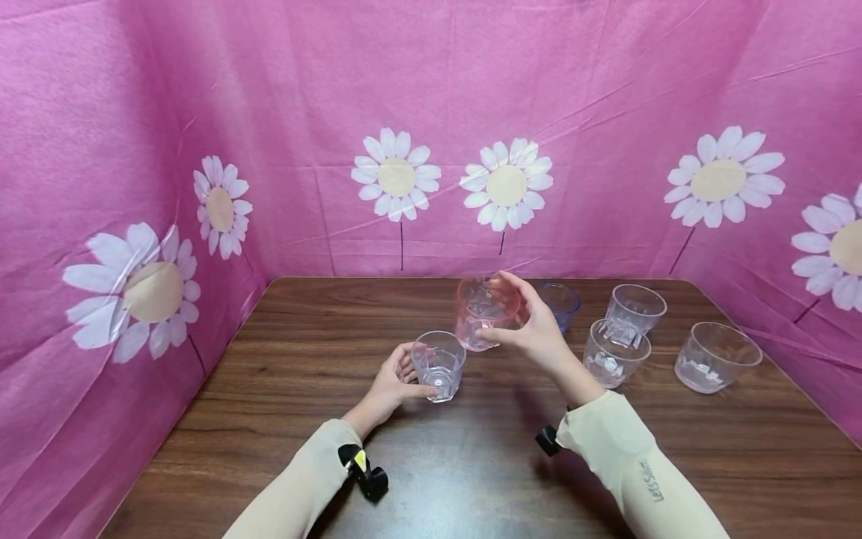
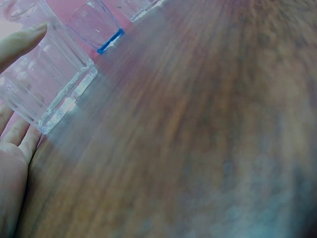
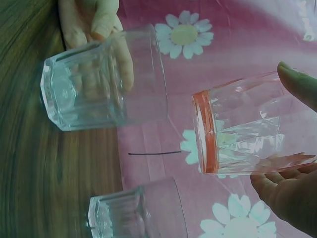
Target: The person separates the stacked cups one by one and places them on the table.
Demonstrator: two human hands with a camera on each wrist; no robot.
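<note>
My left hand [image 1: 385, 387] holds a clear faceted tumbler [image 1: 439, 367], thumb at the front and fingers behind. Its base is close to the wooden tabletop in the left wrist view, where the thumb [image 2: 22, 45] lies across the tumbler's side. Up and to the right, my right hand [image 1: 539, 329] grips a red-tinted tumbler [image 1: 471, 318] between thumb and fingers. In the right wrist view, the red tumbler's orange-red base [image 3: 205, 134] hangs clear of the wood, facing down. Its rim overlaps the table's far edge in the head view.
Behind my right hand stands a blue-tinted tumbler [image 1: 564, 303]. Farther right are three clear tumblers: one at the back [image 1: 638, 303], one in front of it [image 1: 616, 355], and one toward the right edge [image 1: 717, 359]. A pink cloth [image 1: 438, 75] with daisies encloses the table [image 1: 471, 464].
</note>
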